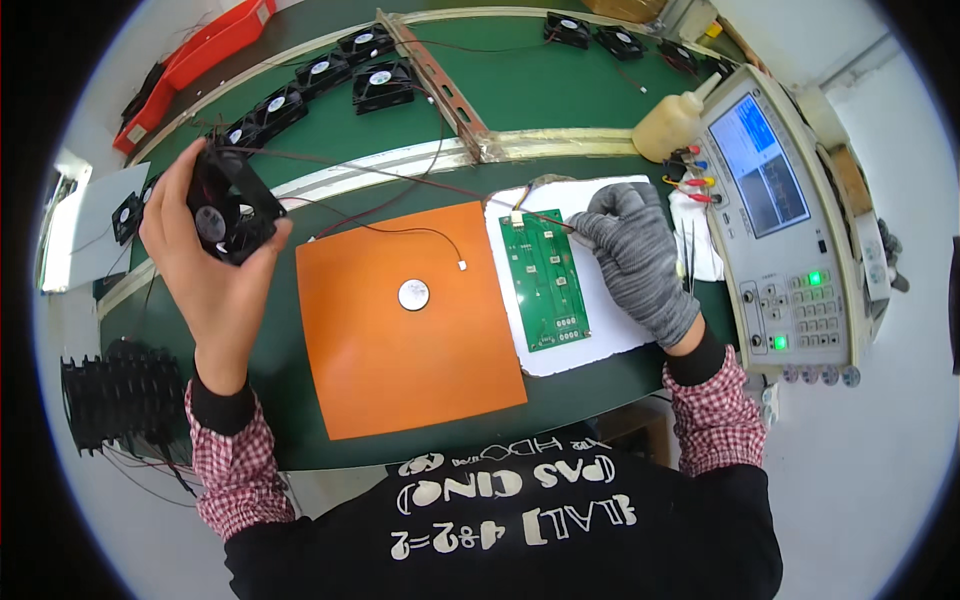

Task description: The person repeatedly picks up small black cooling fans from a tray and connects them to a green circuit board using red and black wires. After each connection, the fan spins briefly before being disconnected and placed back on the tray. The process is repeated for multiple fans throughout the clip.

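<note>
My bare left hand (205,285) grips a black cooling fan (258,195) by its frame, raised above the left side of the bench. A thin dark-red wire (440,184) stretches from beside the fan to my right hand (645,260), which wears a grey striped glove. Its fingers pinch the wire's end by the upper right edge of a green circuit board (545,285); the tip is hidden. The board lies on a white pad (615,345). On the orange mat (400,370) rest a round white disc (413,294) and a small white connector (462,266) on a wire.
Several black fans (384,85) line the back of the green bench, split by a metal rail (440,85). A yellowish bottle (668,125) and a bench instrument (800,220) with a lit screen stand right. Stacked fans (120,400) sit left; a red tray (215,50) is behind.
</note>
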Action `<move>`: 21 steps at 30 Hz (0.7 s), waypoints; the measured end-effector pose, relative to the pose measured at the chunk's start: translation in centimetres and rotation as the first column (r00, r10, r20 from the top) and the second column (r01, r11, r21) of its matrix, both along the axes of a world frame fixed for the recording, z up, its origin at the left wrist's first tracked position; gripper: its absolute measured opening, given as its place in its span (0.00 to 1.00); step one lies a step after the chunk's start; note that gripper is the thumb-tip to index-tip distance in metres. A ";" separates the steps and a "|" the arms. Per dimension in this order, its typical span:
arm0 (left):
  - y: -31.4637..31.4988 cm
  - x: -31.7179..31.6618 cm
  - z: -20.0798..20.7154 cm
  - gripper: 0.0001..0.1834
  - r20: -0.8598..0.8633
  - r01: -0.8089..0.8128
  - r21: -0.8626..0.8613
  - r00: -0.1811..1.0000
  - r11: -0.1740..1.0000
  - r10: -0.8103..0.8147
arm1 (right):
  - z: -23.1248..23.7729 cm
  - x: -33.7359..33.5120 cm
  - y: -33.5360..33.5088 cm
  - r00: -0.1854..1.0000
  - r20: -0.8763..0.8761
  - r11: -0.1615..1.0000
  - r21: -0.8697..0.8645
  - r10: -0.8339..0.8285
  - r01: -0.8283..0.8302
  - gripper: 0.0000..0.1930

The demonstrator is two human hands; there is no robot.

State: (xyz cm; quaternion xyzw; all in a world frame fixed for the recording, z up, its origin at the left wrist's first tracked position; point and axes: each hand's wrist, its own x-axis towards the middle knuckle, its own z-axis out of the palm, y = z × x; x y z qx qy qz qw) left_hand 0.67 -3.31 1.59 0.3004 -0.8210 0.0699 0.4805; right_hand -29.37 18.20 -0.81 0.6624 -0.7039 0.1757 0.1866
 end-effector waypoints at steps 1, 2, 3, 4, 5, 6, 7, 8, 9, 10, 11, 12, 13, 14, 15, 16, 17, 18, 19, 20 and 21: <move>0.8 -0.1 -0.5 0.44 -0.045 0.061 0.039 0.997 0.997 -0.059 | -0.7 -0.2 0.0 0.993 0.114 1.000 -0.023 0.023 -0.020 0.08; 1.7 -0.5 -1.5 0.46 -0.098 0.147 0.036 0.985 0.989 -0.142 | -1.0 -0.1 0.0 0.937 0.347 0.999 0.000 0.046 -0.049 0.07; 2.9 -0.7 -2.6 0.47 -0.059 0.281 0.113 0.959 0.953 -0.276 | -1.4 0.1 0.0 0.825 0.561 0.996 0.015 0.064 -0.087 0.07; 4.2 -0.7 -3.5 0.48 -0.032 0.399 0.195 0.916 0.896 -0.400 | -1.7 0.4 -0.2 0.666 0.742 0.991 0.022 0.073 -0.133 0.07; 5.2 -0.9 -3.8 0.50 0.064 0.463 0.252 0.868 0.850 -0.492 | -2.0 0.8 -0.3 0.634 0.771 0.995 0.014 0.053 -0.100 0.06; 6.2 -1.1 -4.2 0.52 0.148 0.514 0.320 0.803 0.796 -0.578 | -2.1 0.8 -0.3 0.643 0.763 0.993 0.016 0.061 -0.113 0.06; 6.6 -1.7 -4.7 0.53 0.175 0.522 0.365 0.775 0.771 -0.607 | -2.2 0.7 -0.2 0.652 0.755 0.992 0.019 0.069 -0.128 0.07; 6.7 -2.3 -5.4 0.55 0.200 0.526 0.409 0.746 0.746 -0.636 | -2.3 0.5 -0.2 0.661 0.747 0.989 0.023 0.080 -0.145 0.07; 6.5 -2.7 -5.9 0.56 0.136 0.544 0.505 0.717 0.671 -0.684 | -2.4 0.5 -0.2 0.665 0.739 0.987 -0.004 0.111 -0.160 0.06; 6.2 -2.6 -5.8 0.56 0.125 0.537 0.544 0.708 0.644 -0.695 | -2.6 0.6 -0.2 0.645 0.758 0.988 0.003 0.097 -0.152 0.06; 6.1 -2.6 -5.5 0.56 0.112 0.530 0.583 0.699 0.616 -0.706 | -2.7 0.4 0.0 0.663 0.741 0.986 0.014 0.102 -0.168 0.06; 6.0 -2.6 -5.3 0.56 0.095 0.532 0.613 0.684 0.584 -0.723 | -2.5 0.2 0.1 0.688 0.718 0.985 0.021 0.105 -0.172 0.06; 6.1 -2.5 -5.6 0.57 0.093 0.525 0.618 0.690 0.586 -0.717 | -2.5 0.2 0.1 0.702 0.708 0.985 0.054 0.075 -0.161 0.06; 6.3 -2.2 -5.7 0.57 0.113 0.508 0.611 0.703 0.607 -0.702 | -2.7 0.3 -0.2 0.708 0.701 0.983 0.056 0.088 -0.177 0.06; 6.4 -2.4 -5.8 0.56 0.126 0.504 0.598 0.709 0.623 -0.694 | -2.6 0.2 -0.3 0.722 0.686 0.982 0.058 0.092 -0.181 0.06; 6.6 -2.5 -5.8 0.56 0.139 0.502 0.584 0.712 0.638 -0.688 | -2.6 0.1 -0.2 0.736 0.671 0.981 0.059 0.096 -0.182 0.06; 6.6 -2.5 -5.8 0.56 0.147 0.498 0.577 0.717 0.648 -0.682 | -2.7 0.6 -0.2 0.750 0.651 0.984 0.025 0.117 -0.175 0.07; 6.5 -2.5 -5.9 0.56 0.152 0.494 0.568 0.722 0.658 -0.674 | -2.7 0.6 -0.3 0.797 0.585 0.981 0.010 0.151 -0.193 0.07; 6.5 -2.5 -5.9 0.56 0.158 0.492 0.559 0.727 0.668 -0.668 | -3.0 0.4 -0.2 0.838 0.514 0.977 -0.003 0.183 -0.211 0.08; 6.5 -2.4 -5.8 0.55 0.155 0.496 0.548 0.731 0.674 -0.665 | -3.0 0.4 -0.2 0.872 0.441 0.973 -0.015 0.213 -0.230 0.09; 6.4 -2.5 -5.7 0.54 0.154 0.504 0.532 0.732 0.680 -0.663 | -2.8 0.3 -0.3 0.844 0.508 0.977 0.021 0.172 -0.211 0.10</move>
